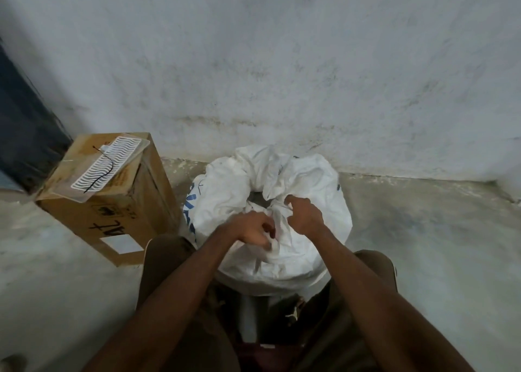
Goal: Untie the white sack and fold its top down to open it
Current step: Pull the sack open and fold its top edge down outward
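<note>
To my left a brown cardboard box (112,211) stands on the grey concrete floor (437,245), with black handwriting and a white label (121,243) on its near face. A clear plastic sheet (110,166) printed with white wavy lines lies on top, a thin black wire (105,171) across it. Ahead rises a stained, whitewashed wall (282,61).
</note>
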The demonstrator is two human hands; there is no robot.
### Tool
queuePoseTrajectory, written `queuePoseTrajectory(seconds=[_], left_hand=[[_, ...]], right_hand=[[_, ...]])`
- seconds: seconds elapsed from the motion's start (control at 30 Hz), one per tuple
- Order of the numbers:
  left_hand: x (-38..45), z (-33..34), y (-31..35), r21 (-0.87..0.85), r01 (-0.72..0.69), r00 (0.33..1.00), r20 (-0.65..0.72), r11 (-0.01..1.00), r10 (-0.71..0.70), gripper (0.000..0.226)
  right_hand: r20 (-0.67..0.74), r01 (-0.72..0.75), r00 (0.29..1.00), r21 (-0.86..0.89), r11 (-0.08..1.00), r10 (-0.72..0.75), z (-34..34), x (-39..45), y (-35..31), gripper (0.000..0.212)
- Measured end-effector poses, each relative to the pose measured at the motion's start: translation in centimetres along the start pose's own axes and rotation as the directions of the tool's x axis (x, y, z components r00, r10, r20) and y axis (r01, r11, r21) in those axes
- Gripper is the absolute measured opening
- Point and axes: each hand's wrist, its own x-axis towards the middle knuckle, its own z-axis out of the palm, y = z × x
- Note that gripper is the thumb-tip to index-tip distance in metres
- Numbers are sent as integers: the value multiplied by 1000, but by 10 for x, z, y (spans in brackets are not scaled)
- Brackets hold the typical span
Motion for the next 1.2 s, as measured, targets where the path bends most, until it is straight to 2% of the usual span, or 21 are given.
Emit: queuePoseTrajectory(seconds=[0.07, 0.13, 0.17, 0.23, 0.3, 0.4, 0.47, 0.57, 0.63, 0.73, 0.8, 0.87, 0.93, 1.03, 1.13, 1.2], left_hand=[[1, -7, -12, -169, -27, 966, -260, 985, -18, 29], [8, -12, -19, -68, 56, 846, -526, 996, -84, 34], [11, -12, -22, 19, 122, 800, -594, 992, -87, 42], [19, -11, -23, 139, 233, 762, -641, 962, -92, 60], [25, -11, -21, 176, 341, 727, -672, 924, -140, 76], [31, -15, -33, 160, 405, 646, -746, 900, -158, 80], [33, -18, -46, 165, 426, 631, -759, 889, -161, 81], [32, -24, -45, 175, 503, 675, -691, 846, -259, 94], [33, -27, -30, 160, 533, 694, -644, 831, -322, 99], [34, -24, -19, 175, 552, 702, -625, 815, -342, 99], [33, -22, -21, 186, 552, 681, -663, 813, -311, 98], [31, -25, -26, 164, 510, 691, -662, 845, -289, 98], [28, -27, -35, 92, 418, 704, -661, 904, -259, 98], [24, -34, -49, -64, 315, 647, -715, 947, -264, 91], [18, -40, -62, -32, 359, 656, -702, 933, -277, 80], [16, -42, -68, 35, 443, 688, -653, 896, -315, 79]], right_hand=[[-34, 23, 999, 74, 997, -20, 3, -8, -1, 54], [-61, 46, 997, 125, 991, -38, 2, -15, -3, 61], [-49, 42, 998, 135, 990, -36, 1, -18, -5, 64], [3, -3, 1000, 108, 994, 3, -2, -23, -5, 65], [32, -59, 998, 69, 996, 57, -8, -28, 0, 60], [32, -127, 992, 38, 991, 125, -22, -33, 17, 52], [41, -144, 989, -6, 990, 144, -28, -35, 29, 53], [-20, -71, 997, -69, 995, 70, -29, -35, 28, 60], [-137, 19, 990, -127, 992, -37, -28, -31, 15, 55], [-276, 165, 928, -294, 941, -249, -29, -18, -6, 34], [-328, 201, 885, -373, 906, -331, -32, -8, -15, 47], [-396, 195, 839, -422, 885, -374, -38, 4, -23, 65], [-430, 141, 832, -446, 884, -350, -45, 17, -30, 76], [-429, 60, 862, -444, 894, -271, -50, 34, -31, 93], [-430, -13, 879, -457, 889, -207, -46, 46, -19, 95], [-433, -45, 879, -494, 868, -201, -43, 48, -11, 82]])
